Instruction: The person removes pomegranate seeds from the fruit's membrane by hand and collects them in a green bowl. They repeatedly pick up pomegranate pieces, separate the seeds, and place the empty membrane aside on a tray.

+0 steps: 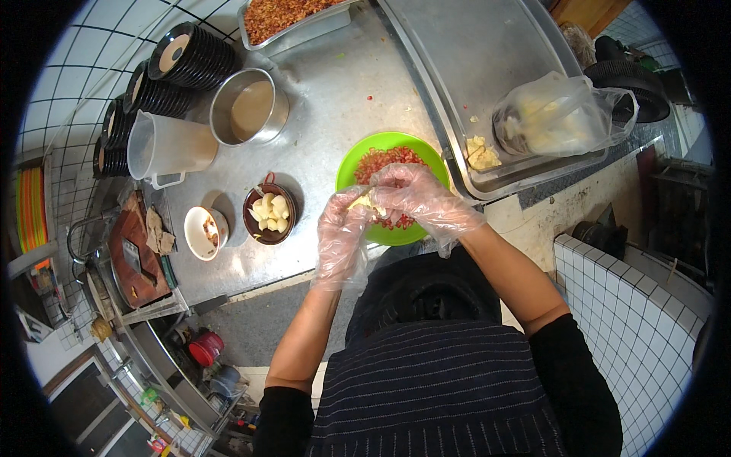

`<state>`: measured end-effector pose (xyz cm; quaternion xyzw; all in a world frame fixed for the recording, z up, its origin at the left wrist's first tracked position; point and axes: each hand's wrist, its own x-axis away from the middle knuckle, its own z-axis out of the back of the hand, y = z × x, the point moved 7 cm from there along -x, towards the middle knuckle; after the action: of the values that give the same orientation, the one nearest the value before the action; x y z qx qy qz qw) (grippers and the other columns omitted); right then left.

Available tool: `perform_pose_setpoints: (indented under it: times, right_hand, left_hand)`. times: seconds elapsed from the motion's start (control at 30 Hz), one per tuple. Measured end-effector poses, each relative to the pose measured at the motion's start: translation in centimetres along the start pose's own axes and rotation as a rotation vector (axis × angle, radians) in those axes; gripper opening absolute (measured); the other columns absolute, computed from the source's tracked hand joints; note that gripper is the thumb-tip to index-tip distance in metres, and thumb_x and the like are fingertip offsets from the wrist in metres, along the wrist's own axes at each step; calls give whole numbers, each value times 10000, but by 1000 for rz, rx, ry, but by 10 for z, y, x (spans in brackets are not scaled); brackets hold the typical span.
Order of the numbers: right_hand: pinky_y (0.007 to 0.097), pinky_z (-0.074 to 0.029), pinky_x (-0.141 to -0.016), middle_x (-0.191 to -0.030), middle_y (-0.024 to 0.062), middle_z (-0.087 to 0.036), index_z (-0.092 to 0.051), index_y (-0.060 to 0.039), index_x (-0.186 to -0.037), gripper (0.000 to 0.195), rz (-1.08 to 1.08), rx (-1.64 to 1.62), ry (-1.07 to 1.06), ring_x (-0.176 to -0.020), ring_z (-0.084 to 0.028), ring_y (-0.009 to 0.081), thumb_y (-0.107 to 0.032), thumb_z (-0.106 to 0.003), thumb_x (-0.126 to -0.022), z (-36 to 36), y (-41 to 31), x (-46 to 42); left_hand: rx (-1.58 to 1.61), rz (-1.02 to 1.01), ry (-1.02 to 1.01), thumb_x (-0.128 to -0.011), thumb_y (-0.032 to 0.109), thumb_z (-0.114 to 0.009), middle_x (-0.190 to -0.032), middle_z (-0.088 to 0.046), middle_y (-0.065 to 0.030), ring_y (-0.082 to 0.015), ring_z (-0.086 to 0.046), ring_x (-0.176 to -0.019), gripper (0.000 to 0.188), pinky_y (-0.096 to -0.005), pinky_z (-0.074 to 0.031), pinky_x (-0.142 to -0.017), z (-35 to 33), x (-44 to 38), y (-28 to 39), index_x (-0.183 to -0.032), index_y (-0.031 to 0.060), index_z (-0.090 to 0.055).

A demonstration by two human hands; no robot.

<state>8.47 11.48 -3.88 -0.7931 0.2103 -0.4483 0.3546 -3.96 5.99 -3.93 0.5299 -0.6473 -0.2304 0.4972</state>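
My left hand (341, 237), in a clear plastic glove, pinches a small pale yellow piece (361, 202), which looks like pomegranate rind or membrane. From the other side, my gloved right hand (420, 197) has its fingers curled against the same piece. Fingers and film hide much of it. Both hands are above a bright green plate (346, 167), near its front half. Red pomegranate seeds (384, 161) lie on the plate, partly covered by my hands.
Left of the plate stand a dark bowl of peeled garlic cloves (268, 212), a white bowl (197, 228), a metal pot (280, 111) and a plastic jug (171, 145). A steel tray (468, 63) on the right carries a pale rind piece (481, 154) and a filled plastic bag (548, 117).
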Motion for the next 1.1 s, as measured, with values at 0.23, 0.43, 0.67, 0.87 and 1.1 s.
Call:
perform_pose_setpoints:
  times: [0.23,0.43,0.67,0.87,1.1]
  right_hand:
    - [231,-499,-587,-863,65,-595,-571,37,-1025,263,42,77,7,-652,-590,107,-98,-649,-813,1,-1,-1]
    - [227,-502,-628,-869,73,-594,-560,33,-1052,315,36,-124,-43,-705,-597,112,-140,-676,-816,1,3,0]
    - [233,-497,-623,-839,65,-594,-567,21,-993,274,40,-93,-45,-676,-585,112,-140,-688,-807,0,6,-8]
    - [238,-500,-620,-835,66,-595,-567,15,-962,245,13,-70,-59,-678,-585,120,-127,-688,-802,1,11,-13]
    - [266,-526,-687,-910,83,-604,-548,24,-1043,317,-24,-284,-84,-840,-602,160,-133,-686,-805,-5,9,-8]
  left_hand:
    - [-12,7,2,-886,60,-584,-1012,-611,-40,-96,-573,-850,199,-229,-482,-749,3,-2,-6,-1084,61,-565]
    - [87,38,29,-889,49,-570,-1027,-614,-72,-140,-593,-916,203,-270,-500,-815,6,-5,-6,-1091,33,-555]
    - [75,36,48,-889,48,-568,-1031,-609,-84,-145,-592,-916,213,-275,-501,-813,6,-7,-3,-1099,23,-544]
    - [0,15,56,-890,53,-569,-1038,-606,-78,-141,-583,-928,215,-273,-496,-818,9,-8,-3,-1102,27,-544]
    - [-108,-90,28,-888,52,-573,-1065,-595,-63,-130,-572,-933,209,-283,-481,-842,6,-8,6,-1097,41,-554]
